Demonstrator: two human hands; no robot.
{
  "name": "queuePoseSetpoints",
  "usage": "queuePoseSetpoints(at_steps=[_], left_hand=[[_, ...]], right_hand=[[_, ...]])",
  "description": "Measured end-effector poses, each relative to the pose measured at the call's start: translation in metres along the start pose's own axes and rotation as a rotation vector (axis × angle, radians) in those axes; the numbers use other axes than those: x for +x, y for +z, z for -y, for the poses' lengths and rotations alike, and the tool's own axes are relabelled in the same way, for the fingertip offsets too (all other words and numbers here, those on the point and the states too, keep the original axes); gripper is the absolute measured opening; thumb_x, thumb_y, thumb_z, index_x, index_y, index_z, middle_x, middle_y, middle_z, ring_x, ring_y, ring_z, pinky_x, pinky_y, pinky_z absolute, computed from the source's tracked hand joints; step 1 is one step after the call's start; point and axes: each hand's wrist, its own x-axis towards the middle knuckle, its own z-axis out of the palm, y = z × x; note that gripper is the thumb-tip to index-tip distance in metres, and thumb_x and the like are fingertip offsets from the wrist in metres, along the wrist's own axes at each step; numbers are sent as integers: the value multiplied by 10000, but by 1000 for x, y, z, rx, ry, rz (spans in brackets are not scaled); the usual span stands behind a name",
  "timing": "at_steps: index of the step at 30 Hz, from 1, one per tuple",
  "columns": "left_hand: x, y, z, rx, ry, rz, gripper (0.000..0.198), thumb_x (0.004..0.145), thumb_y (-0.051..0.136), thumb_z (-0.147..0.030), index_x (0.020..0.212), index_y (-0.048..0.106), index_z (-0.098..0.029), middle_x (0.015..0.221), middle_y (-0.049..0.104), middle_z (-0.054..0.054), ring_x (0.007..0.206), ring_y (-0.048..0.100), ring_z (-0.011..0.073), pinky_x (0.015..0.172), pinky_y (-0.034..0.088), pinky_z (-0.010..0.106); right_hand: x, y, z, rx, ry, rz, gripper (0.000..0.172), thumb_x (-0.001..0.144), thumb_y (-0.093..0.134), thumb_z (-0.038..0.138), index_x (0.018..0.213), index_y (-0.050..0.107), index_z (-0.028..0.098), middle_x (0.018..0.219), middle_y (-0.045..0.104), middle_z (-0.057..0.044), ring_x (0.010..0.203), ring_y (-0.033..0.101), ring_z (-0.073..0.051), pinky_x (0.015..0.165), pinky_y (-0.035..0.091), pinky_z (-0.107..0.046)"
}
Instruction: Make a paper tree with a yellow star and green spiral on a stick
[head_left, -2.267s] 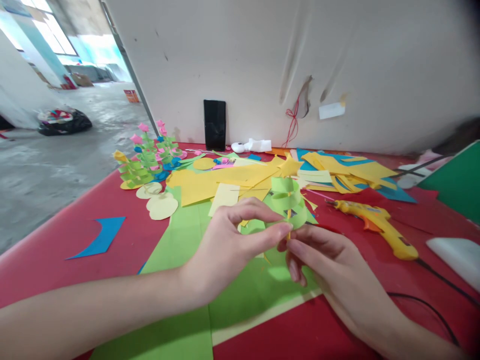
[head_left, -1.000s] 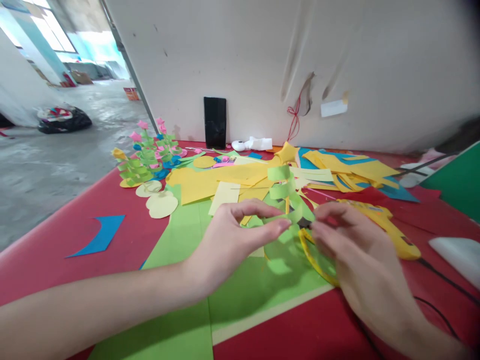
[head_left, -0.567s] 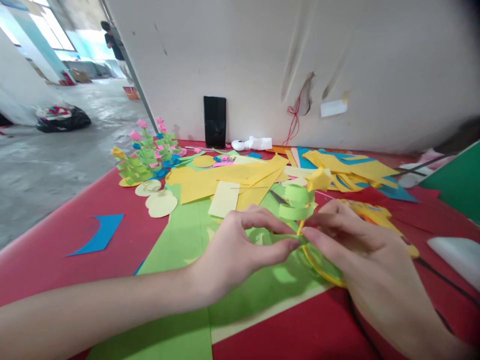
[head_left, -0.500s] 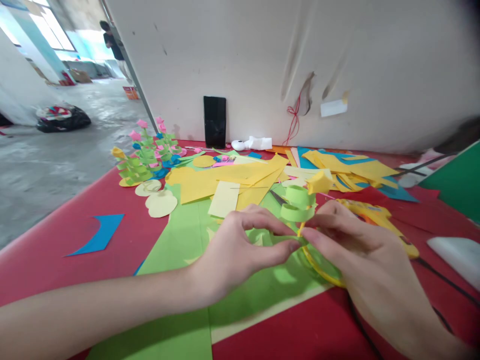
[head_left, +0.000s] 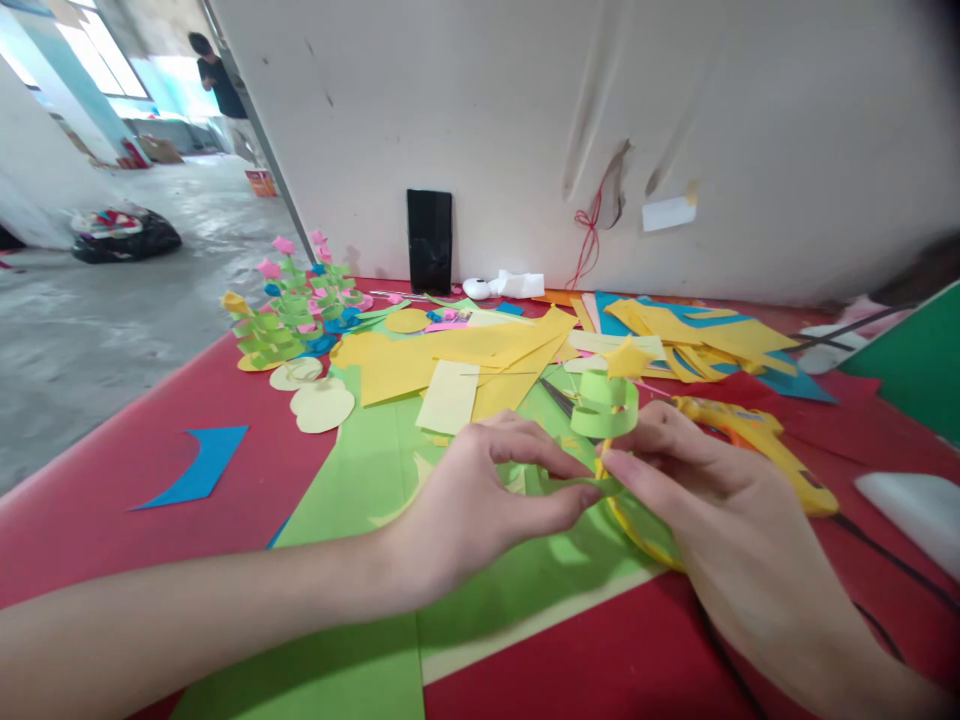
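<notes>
In my right hand [head_left: 720,510], thumb and fingertips pinch a thin yellow stem [head_left: 637,540] that curves down toward the palm. A yellow paper star [head_left: 628,358] tops the stem, with curled light green paper loops [head_left: 604,405] just under it. My left hand [head_left: 495,495] is closed in a pinch on a green paper strip [head_left: 559,483], whose end touches the stem beside my right fingertips. Green paper sheets [head_left: 360,610] lie beneath both hands.
A yellow glue gun [head_left: 780,450] lies at the right. Finished paper flowers [head_left: 274,320] stand at the back left. A phone [head_left: 430,242] leans on the white panel. Yellow paper pieces [head_left: 405,360] spread across the middle. A person [head_left: 221,90] stands far left.
The star and green loops have turned and shifted slightly, so the star's points now show. My right hand has moved a little; my left hand keeps its pinch.
</notes>
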Motion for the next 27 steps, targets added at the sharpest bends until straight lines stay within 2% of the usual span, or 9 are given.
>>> queuePoseSetpoints(at_steps=[10, 14, 16, 18, 20, 22, 24, 26, 27], left_hand=[[0, 1, 4, -15, -26, -14, 89, 704, 685, -265, 694, 690, -177, 720, 624, 7, 739, 556, 140, 716, 420, 264], [1, 1, 12, -15, -76, -26, 110, 713, 676, -295, 695, 687, -187, 751, 633, 11, 762, 571, 148, 749, 423, 276], [2, 2, 17, -16, -94, -28, 120, 717, 672, -306, 701, 685, -188, 761, 633, 12, 771, 574, 149, 763, 424, 281], [3, 4, 22, -16, -108, -34, 128, 717, 669, -314, 704, 683, -187, 767, 632, 17, 777, 575, 152, 769, 426, 288], [3, 6, 27, -17, -122, -28, 126, 718, 666, -313, 704, 684, -189, 776, 631, 21, 775, 576, 153, 765, 431, 295], [4, 8, 32, -18, -132, -14, 117, 725, 657, -304, 709, 688, -193, 781, 633, 22, 768, 578, 151, 756, 434, 298], [4, 8, 35, -19, -135, -3, 115, 733, 647, -300, 714, 690, -195, 781, 633, 23, 764, 576, 152, 749, 435, 300], [4, 8, 36, -13, -132, 1, 118, 735, 644, -299, 706, 686, -192, 778, 629, 25, 764, 572, 155, 749, 433, 300], [3, 8, 36, -8, -128, 4, 118, 733, 647, -297, 699, 683, -189, 775, 625, 26, 764, 569, 155, 751, 431, 299]], right_hand=[[-4, -2, -5, -6, 79, 23, 116, 766, 637, 398, 785, 606, 287, 814, 495, 22, 723, 433, -125, 560, 328, -246], [-1, -14, -2, -149, 68, -27, 189, 796, 570, 447, 758, 538, 265, 702, 475, 32, 613, 430, -108, 505, 349, -215], [4, -32, -2, -398, 31, -32, 208, 833, 494, 458, 784, 530, 259, 712, 518, 16, 615, 478, -118, 516, 377, -222], [12, -57, -6, -672, -16, -62, 194, 831, 480, 432, 880, 546, 256, 866, 587, -31, 783, 555, -168, 651, 426, -268], [20, -87, -18, -810, 3, -107, 128, 795, 529, 295, 900, 541, 223, 989, 567, -82, 902, 540, -223, 787, 393, -347], [27, -115, -37, -951, 31, -199, 105, 754, 565, 199, 854, 538, 179, 991, 531, -135, 1014, 485, -292, 879, 320, -427], [30, -140, -60, -1016, 85, -218, 69, 744, 601, 179, 762, 541, 150, 890, 544, -118, 970, 504, -273, 873, 344, -445], [30, -157, -83, -1026, 142, -182, 86, 807, 588, 252, 784, 567, 172, 889, 576, -39, 865, 540, -172, 807, 425, -368], [30, -163, -91, -1018, 162, -176, 104, 831, 568, 277, 808, 582, 177, 910, 587, -42, 849, 549, -156, 777, 443, -338]])
